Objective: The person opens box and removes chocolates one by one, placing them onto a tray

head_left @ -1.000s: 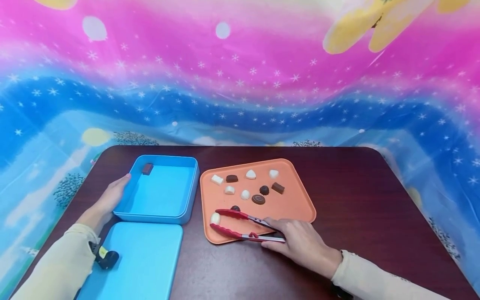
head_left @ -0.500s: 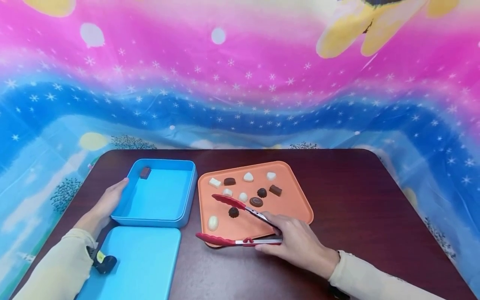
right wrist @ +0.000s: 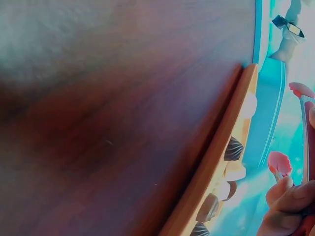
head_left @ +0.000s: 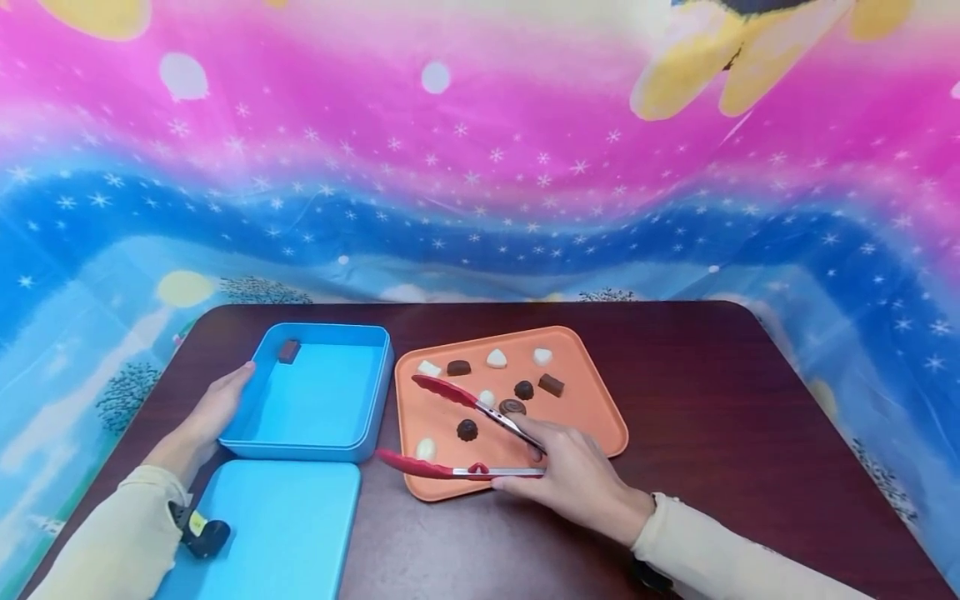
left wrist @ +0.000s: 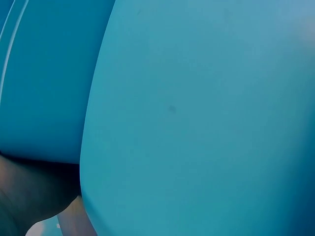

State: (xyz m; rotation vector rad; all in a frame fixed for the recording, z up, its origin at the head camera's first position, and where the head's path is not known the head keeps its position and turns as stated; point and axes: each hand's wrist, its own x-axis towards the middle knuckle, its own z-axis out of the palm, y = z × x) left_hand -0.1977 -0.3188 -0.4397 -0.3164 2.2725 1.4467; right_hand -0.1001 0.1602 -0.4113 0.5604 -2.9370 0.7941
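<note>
Tongs (head_left: 457,433) — light, springy, arms spread; right hand (head_left: 577,483) grips the steel handles. Left hand (head_left: 206,412), fingers relaxed, rests against blue box (head_left: 318,446).

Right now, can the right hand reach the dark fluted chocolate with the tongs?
Probably yes. The right hand holds the tongs spread wide; the dark fluted chocolate lies between their tips, unobstructed.
</note>
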